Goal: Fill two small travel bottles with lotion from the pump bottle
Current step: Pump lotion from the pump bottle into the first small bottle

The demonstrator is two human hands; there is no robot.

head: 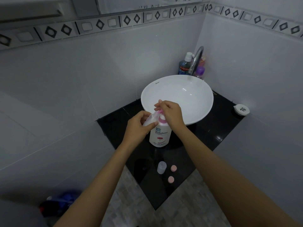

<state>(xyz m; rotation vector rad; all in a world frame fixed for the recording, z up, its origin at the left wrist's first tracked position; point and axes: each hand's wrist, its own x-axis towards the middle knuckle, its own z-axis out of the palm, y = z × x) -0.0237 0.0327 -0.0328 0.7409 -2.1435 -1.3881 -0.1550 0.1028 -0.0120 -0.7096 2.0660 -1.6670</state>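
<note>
Shokubutsu pump bottle (160, 135) stands upright on the black counter (213, 135), just in front of the white basin (180, 89): a white body, pink collar and pink pump head, a pink flower printed under the name. The right hand (170, 114) rests on top of that pump head, fingers bent over it. The left hand (139, 126) grips one clear travel bottle (150, 120), tilted, its mouth up against the pump's spout. A second clear travel bottle (161, 167) stands upright nearer the person than the pump bottle, uncapped, and just beside it lie two pink caps (173, 168). So that's two travel bottles, two caps, one pump bottle. Behind the basin stands a chrome tap (196, 60), with a Colgate mouthwash bottle (185, 66) just beside it.
</note>
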